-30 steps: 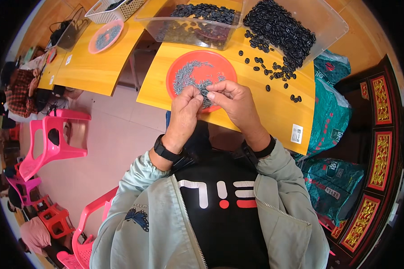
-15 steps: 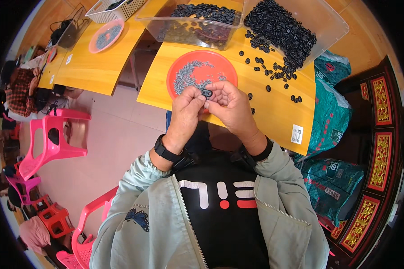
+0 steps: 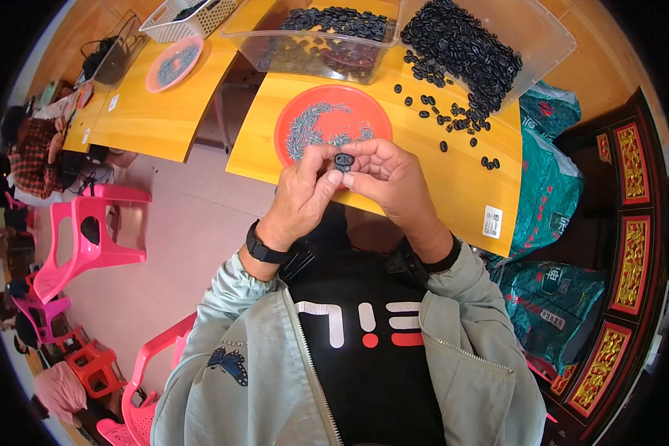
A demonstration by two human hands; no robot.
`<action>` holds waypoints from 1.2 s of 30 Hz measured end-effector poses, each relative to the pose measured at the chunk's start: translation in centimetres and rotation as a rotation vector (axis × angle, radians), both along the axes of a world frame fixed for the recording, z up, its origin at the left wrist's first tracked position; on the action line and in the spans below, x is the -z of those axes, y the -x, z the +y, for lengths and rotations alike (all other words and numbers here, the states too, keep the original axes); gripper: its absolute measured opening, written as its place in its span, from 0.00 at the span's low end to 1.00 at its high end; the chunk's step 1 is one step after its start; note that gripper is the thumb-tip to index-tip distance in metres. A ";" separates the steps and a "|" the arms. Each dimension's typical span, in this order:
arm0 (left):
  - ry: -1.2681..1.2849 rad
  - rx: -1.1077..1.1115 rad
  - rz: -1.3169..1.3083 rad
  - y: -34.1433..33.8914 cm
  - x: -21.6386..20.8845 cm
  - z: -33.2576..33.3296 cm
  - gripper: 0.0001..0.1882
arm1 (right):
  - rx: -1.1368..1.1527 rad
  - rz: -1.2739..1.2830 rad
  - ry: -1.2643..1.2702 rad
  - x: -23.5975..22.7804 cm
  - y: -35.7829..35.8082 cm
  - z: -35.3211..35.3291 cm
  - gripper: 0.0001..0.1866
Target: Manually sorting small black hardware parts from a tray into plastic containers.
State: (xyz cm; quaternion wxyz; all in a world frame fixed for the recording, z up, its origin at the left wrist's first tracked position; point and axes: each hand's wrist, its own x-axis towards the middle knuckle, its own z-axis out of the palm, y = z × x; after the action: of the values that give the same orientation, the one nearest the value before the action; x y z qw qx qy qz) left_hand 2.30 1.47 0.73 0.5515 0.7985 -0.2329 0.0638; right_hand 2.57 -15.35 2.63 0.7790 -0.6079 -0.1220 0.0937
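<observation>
My left hand and my right hand meet over the near edge of a red plate. Between their fingertips they pinch a small black oval piece with two holes; both hands are closed on it. Thumbs press from below while the index fingers curl round its sides. Many small grey screw-like pins lie on the plate, mostly toward its left side. Whether a pin is also between my fingers is hidden. Loose black oval pieces are scattered on the table to the right of the plate.
A clear bin of black pieces lies tipped at the back right, beside another clear bin. On a table at the left stand a pink plate of pins and a white basket. Green sacks stand right; pink chairs left.
Both hands have shifted slightly toward me, still gripping the black oval piece. It now faces more upward, and the right hand's fingers have curled in closer around it.
</observation>
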 end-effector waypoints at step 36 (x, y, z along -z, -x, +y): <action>0.075 -0.109 -0.220 0.5 0.1 -1.4 0.05 | -0.039 -0.003 0.205 -1.4 0.4 -0.4 0.11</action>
State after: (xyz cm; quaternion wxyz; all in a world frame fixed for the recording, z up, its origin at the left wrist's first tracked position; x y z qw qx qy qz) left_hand 1.77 0.02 0.61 0.5477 0.7769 -0.2459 0.1896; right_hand 2.16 -15.78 3.99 0.7107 -0.6820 -0.1245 0.1198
